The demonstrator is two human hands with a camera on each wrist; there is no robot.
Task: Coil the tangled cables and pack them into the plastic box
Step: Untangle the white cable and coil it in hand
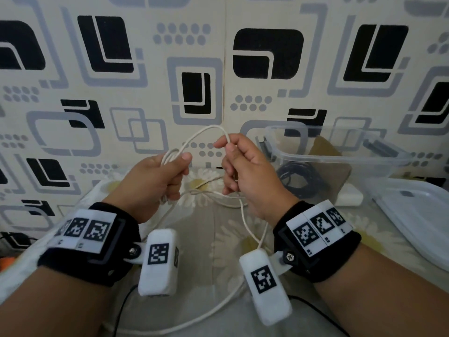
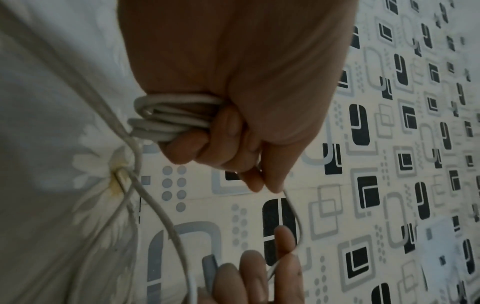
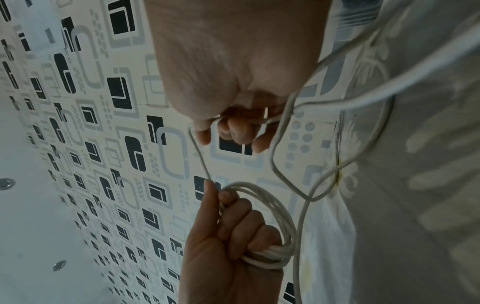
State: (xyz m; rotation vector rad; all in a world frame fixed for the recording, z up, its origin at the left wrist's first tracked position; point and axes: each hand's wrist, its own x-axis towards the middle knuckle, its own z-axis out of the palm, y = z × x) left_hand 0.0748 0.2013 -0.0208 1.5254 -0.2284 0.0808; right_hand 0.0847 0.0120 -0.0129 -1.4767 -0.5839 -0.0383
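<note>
My left hand [image 1: 167, 177] grips a small bundle of white cable loops [image 2: 171, 121], seen again in the right wrist view as a coil [image 3: 270, 224] wound round its fingers. From there the white cable [image 1: 206, 129] arcs up and over to my right hand [image 1: 239, 166], which pinches it between thumb and forefinger. The loose rest of the cable [image 1: 245, 222] hangs down and trails over the bed toward me. A clear plastic box [image 1: 340, 154] stands at the right, with a dark coiled cable [image 1: 295, 181] inside it.
The box's clear lid [image 1: 413, 215] lies on the bed at the far right. A white adapter block [image 1: 348, 197] sits by the box. The patterned wall [image 1: 218, 69] rises close behind. A thin black cable [image 1: 121, 310] runs along the flowered bedsheet [image 1: 218, 239] near me.
</note>
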